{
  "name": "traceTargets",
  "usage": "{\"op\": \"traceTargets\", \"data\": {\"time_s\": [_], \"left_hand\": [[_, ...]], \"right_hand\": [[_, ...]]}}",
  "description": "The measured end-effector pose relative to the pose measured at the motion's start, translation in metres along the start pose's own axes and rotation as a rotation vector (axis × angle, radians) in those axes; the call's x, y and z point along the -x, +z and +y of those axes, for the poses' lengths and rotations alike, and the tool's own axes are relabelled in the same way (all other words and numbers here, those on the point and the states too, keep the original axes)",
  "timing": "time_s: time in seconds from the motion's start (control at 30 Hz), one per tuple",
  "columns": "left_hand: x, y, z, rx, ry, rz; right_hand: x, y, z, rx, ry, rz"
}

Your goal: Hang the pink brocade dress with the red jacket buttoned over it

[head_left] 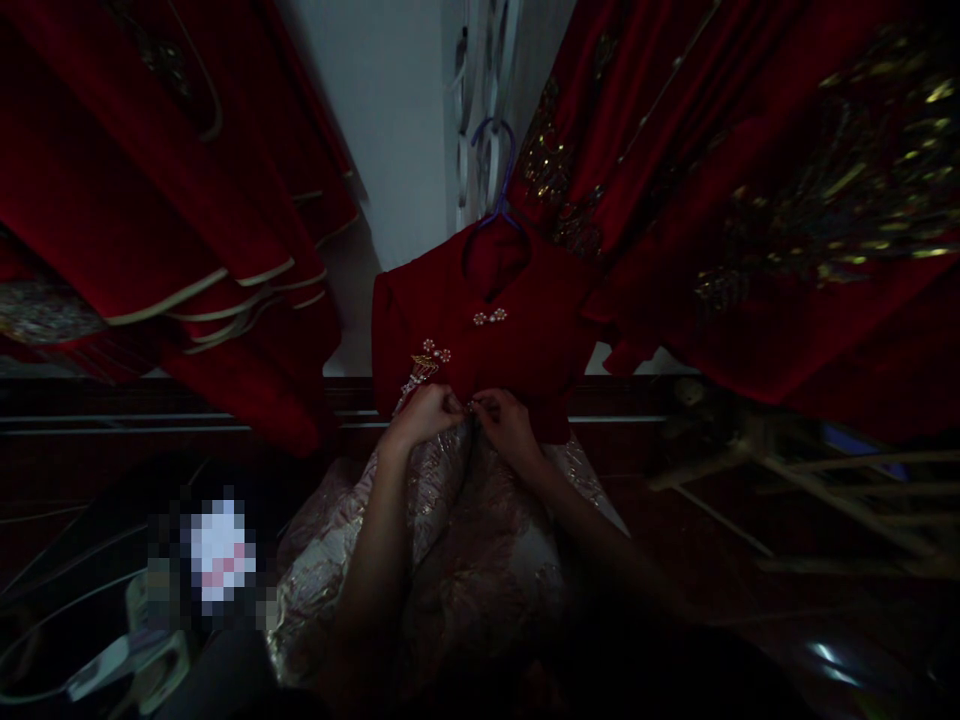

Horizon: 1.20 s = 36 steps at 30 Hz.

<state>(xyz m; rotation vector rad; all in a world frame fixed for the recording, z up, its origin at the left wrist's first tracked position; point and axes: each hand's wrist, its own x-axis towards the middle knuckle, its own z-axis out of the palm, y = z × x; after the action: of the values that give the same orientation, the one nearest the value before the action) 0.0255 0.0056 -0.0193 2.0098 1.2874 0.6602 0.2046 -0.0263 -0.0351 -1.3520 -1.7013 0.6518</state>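
A red top hangs on a purple hanger in front of me. A pair of pearl-like flower clasps sits below its neckline, and a second flower ornament lies lower left above a gold tasselled piece. My left hand and my right hand meet at the top's lower front edge. Both are closed in a pinch there, fingertips almost touching. Tiny pale beads show between them; the exact part pinched is mostly hidden. Under my forearms spreads a shiny, pale pink-gold patterned skirt.
Red garments with pale trim hang at left. Red garments with gold sequins hang at right. A lit, blurred screen and a white cabled item lie lower left. A wooden frame stands right.
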Motion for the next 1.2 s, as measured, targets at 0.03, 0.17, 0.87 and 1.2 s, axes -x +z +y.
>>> {"op": "traceTargets", "data": {"time_s": [0.03, 0.17, 0.87, 1.2], "left_hand": [[0.0, 0.0, 0.0, 0.005, 0.004, 0.002], [-0.001, 0.0, -0.002, 0.004, 0.022, 0.009], [0.005, -0.02, -0.022, 0.042, 0.039, 0.1], [-0.003, -0.002, 0.0, -0.195, 0.104, 0.071]], "right_hand": [[0.001, 0.001, 0.0, 0.009, -0.018, 0.005], [0.004, 0.003, -0.002, 0.047, -0.071, 0.019], [-0.014, -0.038, -0.012, 0.066, -0.064, 0.06], [-0.008, -0.021, 0.0, 0.032, 0.008, -0.116]]}}
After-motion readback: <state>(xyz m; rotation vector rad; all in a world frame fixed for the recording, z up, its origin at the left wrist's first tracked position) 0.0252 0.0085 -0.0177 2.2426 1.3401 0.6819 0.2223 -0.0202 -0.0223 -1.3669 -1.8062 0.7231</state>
